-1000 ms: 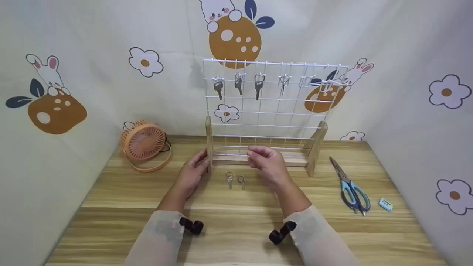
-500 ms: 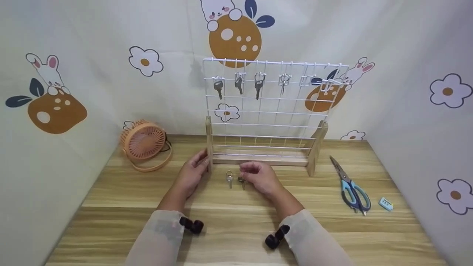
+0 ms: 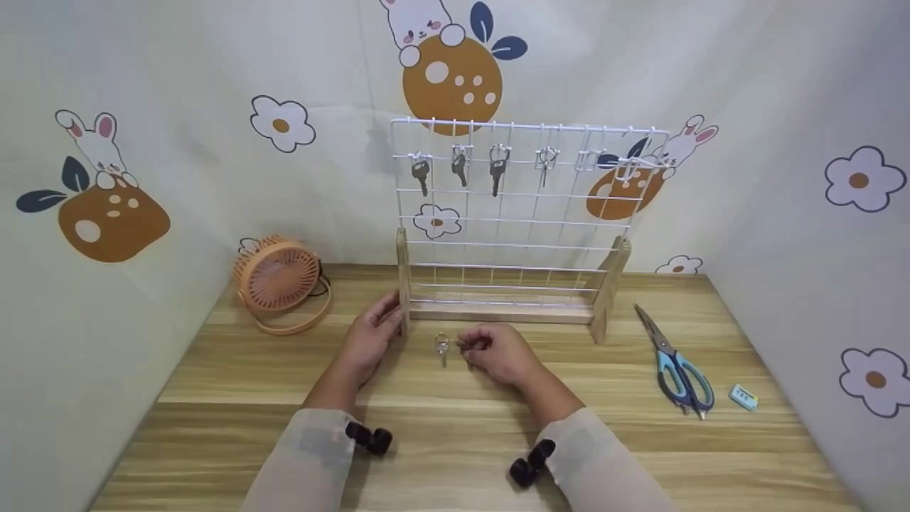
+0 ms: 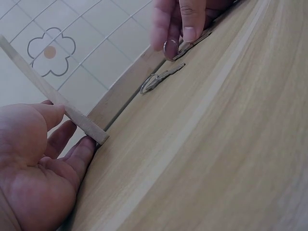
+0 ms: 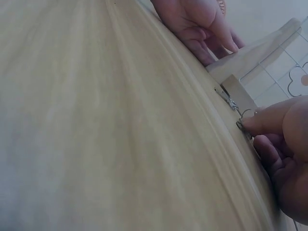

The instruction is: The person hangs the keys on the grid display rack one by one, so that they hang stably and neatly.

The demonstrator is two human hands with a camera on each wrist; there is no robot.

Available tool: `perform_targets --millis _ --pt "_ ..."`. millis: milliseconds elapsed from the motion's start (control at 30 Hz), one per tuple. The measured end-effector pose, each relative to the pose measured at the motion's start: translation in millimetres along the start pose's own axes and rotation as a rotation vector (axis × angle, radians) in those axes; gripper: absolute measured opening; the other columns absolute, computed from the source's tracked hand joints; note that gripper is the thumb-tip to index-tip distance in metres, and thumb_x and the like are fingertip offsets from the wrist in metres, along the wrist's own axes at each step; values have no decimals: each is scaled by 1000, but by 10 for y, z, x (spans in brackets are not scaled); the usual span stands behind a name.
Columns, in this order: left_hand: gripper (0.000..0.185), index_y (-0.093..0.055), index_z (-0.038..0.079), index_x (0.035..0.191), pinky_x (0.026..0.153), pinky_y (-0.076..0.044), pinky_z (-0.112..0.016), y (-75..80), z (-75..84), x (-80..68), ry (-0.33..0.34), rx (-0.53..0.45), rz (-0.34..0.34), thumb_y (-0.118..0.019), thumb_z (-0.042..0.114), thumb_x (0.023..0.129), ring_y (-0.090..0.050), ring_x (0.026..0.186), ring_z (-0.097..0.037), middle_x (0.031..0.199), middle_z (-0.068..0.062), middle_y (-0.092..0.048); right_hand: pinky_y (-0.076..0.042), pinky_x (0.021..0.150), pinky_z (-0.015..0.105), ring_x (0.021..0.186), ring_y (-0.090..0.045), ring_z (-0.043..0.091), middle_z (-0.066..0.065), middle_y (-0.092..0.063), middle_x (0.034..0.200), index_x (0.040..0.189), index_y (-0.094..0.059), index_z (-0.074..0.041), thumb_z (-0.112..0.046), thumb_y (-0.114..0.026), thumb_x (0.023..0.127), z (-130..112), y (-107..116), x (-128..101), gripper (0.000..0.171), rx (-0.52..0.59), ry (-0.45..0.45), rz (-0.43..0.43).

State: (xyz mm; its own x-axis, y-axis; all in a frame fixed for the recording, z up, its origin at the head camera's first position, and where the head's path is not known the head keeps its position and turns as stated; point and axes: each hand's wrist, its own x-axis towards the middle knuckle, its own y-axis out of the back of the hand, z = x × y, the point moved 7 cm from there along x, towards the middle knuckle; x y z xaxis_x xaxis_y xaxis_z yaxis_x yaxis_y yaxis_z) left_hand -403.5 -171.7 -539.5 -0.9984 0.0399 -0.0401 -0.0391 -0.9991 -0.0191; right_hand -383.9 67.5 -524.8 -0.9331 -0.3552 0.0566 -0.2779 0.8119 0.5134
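Note:
My left hand (image 3: 366, 345) grips the left wooden leg (image 4: 77, 115) of a white wire grid rack (image 3: 501, 314), thumb on one side and fingers on the other. With thumb and fingertips, my right hand (image 3: 501, 352) pinches a key (image 4: 192, 42) low over the table in front of the rack; its ring stands up in the left wrist view. Just left of it a second key (image 3: 442, 350) with a ring lies on the wood. Several keys hang by their rings from white hooks on the grid, among them the leftmost key (image 3: 421, 171).
An orange fan (image 3: 281, 277) stands to the left of the rack. On the right lie scissors (image 3: 675, 366) with blue handles and a small light-blue block (image 3: 743, 397). More white hooks (image 3: 629, 169) sit at the grid's upper right. Patterned cloth walls enclose the table.
My right hand has come down and toward me from in front of the grid to the right-hand key and now pinches it. My left hand stays on the rack's leg.

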Motion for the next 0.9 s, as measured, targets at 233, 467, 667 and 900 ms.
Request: perform_targets --millis 233,467,667,900 --pt "51 -48 12 162 128 -42 -41 -5 3 -1 -14 -3 -2 -57 12 111 -46 155 -28 167 -11 -49 -62 83 25 91 -76 14 10 -83 104 111 -81 -3 -2 -70 100 24 26 -7 15 15 -29 52" --pt "51 -46 12 162 129 -40 -42 -4 -6 21 -3 -13 -10 -55 11 112 -44 156 -27 167 -11 -47 -61 85 24 95 -73 10 7 -83 108 113 -82 -5 -10 -75 98 2 204 -2 17 168 -98 166" --pt "52 -46 12 163 130 -39 -43 0 14 14 -6 -19 -10 -55 11 112 -43 157 -28 168 -10 -46 -65 90 28 97 -76 14 13 -81 113 118 -79 1 -6 -78 96 -492 485 -127 24 433 -70 250" --pt "52 -46 12 163 130 -39 -42 -1 14 -3 -6 -9 -6 -56 11 112 -44 157 -28 168 -11 -47 -67 88 31 88 -77 14 3 -80 100 117 -77 6 -1 -79 95 -954 1056 -390 24 573 11 329"
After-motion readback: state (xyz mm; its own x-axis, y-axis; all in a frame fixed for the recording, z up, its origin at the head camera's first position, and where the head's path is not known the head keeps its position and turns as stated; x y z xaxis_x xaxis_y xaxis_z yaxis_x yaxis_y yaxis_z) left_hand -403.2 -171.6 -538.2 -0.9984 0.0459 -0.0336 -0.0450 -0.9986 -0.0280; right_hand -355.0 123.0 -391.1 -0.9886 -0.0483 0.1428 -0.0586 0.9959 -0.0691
